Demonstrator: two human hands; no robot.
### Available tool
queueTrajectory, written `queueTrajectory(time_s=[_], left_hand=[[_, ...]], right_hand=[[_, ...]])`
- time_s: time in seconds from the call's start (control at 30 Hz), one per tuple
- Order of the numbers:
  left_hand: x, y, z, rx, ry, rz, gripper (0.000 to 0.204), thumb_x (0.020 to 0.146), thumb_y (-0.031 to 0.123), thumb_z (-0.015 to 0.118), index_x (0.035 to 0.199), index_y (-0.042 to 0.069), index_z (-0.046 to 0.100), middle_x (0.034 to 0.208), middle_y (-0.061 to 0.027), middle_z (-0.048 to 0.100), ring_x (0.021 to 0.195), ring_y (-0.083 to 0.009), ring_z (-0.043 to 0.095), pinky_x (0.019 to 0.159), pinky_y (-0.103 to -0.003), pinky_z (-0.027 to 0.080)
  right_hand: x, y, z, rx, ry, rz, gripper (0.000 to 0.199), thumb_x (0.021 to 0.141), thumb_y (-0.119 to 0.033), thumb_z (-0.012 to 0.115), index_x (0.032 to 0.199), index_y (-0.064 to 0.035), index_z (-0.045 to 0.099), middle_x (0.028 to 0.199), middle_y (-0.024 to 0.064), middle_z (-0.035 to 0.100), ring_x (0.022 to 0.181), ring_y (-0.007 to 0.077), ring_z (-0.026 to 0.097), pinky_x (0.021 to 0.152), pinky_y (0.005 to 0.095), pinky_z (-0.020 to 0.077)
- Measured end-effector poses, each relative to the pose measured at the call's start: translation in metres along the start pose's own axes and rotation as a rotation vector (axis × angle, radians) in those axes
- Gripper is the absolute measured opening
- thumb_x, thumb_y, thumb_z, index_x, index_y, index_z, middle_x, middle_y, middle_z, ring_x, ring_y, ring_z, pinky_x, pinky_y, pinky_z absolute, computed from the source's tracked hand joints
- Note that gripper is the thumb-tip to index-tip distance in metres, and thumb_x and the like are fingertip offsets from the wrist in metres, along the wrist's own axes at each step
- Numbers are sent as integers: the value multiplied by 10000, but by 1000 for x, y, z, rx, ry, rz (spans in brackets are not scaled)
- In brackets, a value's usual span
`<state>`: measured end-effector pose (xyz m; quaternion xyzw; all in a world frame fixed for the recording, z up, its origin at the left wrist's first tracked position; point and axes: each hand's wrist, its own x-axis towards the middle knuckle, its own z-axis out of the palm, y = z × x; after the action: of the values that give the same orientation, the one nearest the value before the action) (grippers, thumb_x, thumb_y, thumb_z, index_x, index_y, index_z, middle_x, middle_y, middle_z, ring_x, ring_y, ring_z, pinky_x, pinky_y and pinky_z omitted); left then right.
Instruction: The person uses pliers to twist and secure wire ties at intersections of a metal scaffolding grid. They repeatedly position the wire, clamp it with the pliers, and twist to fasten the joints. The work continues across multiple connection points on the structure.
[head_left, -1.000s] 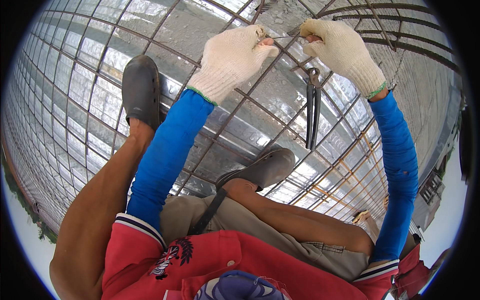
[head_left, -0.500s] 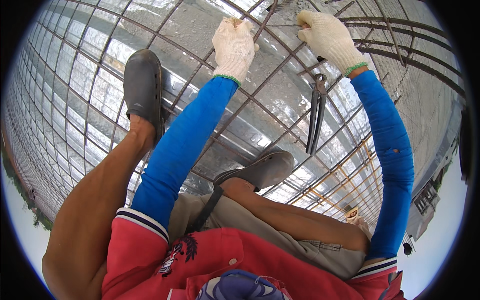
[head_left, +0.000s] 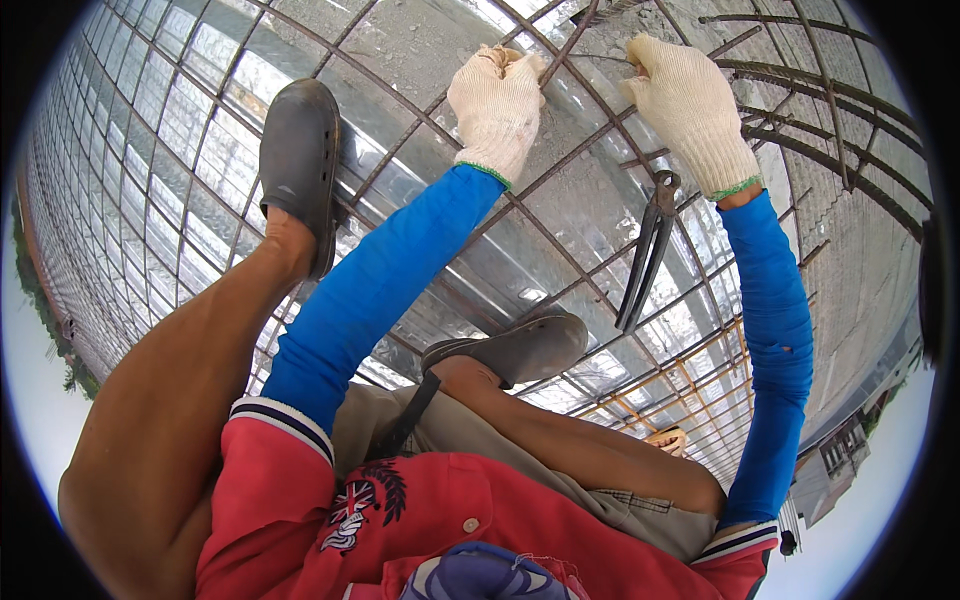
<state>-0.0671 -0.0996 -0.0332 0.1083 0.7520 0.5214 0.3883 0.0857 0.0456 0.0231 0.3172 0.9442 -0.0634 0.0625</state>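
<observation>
My left hand (head_left: 495, 108), in a cream knit glove, is closed in a fist beside a crossing of the steel rebar mesh (head_left: 560, 150). What its fingers hold, if anything, is hidden. To its right, my gloved right hand (head_left: 690, 112) is closed with thumb and fingers pinched together. A thin wire (head_left: 592, 56) seems to run from those fingertips leftward across the bars, toward my left hand. Below my right hand, end-cutting pincers (head_left: 648, 255) with long dark handles lie on the mesh, jaws pointing away from me, untouched by either hand.
Shiny ribbed metal decking (head_left: 480, 290) lies under the mesh, dusted with grit. Thick curved rebars (head_left: 840, 95) stick out at the far right. My feet in dark clogs (head_left: 300, 165) rest among the bars. Orange-brown bars (head_left: 690, 380) cross at the lower right.
Both hands and the pincers appear slightly farther right and lower as the view shifts. Both hands stay closed, and the pincers remain on the mesh.
</observation>
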Motion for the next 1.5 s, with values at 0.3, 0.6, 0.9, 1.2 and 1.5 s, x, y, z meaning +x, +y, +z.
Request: queueTrajectory(time_s=[0.3, 0.6, 0.9, 1.2, 1.5], left_hand=[[-1, 0, 6, 141, 2, 91, 184, 984, 190, 719, 1017, 13, 684, 822, -72, 717, 603, -138, 710, 516, -252, 540], [-3, -12, 10, -264, 115, 127, 202, 978, 165, 733, 1103, 17, 675, 948, -84, 717, 705, -152, 736, 536, -255, 588], [2, -10, 5, -121, -11, 118, 203, 953, 180, 777, 1100, 41, 762, 907, -28, 744, 719, -95, 698, 620, -250, 590], [12, -22, 4, 58, -11, 338, 122, 988, 137, 721, 1045, 44, 775, 860, -4, 730, 775, -82, 678, 690, -270, 601], [5, -17, 8, 426, 101, 690, 183, 972, 184, 757, 1069, 30, 779, 951, -95, 775, 838, -209, 747, 782, -334, 582]], right_hand=[[-6, -31, -10, 55, -26, -29, 329, 911, -351, 760, 1088, -75, 727, 945, 178, 763, 940, 381, 752, 814, 500, 611], [14, -5, 29, 524, -52, 77, 293, 863, -269, 706, 1042, -46, 769, 927, 183, 751, 855, 340, 735, 782, 444, 581], [19, -8, 31, 700, -165, 176, 322, 836, -261, 670, 1031, -19, 756, 802, 145, 708, 739, 254, 681, 726, 407, 554], [14, -1, 50, 523, 32, -17, 328, 921, -297, 750, 1118, -35, 743, 857, 92, 726, 749, 220, 681, 711, 371, 557], [9, -30, 11, 289, 28, 45, 313, 885, -379, 775, 933, -74, 720, 908, 154, 743, 885, 367, 745, 796, 463, 592]])
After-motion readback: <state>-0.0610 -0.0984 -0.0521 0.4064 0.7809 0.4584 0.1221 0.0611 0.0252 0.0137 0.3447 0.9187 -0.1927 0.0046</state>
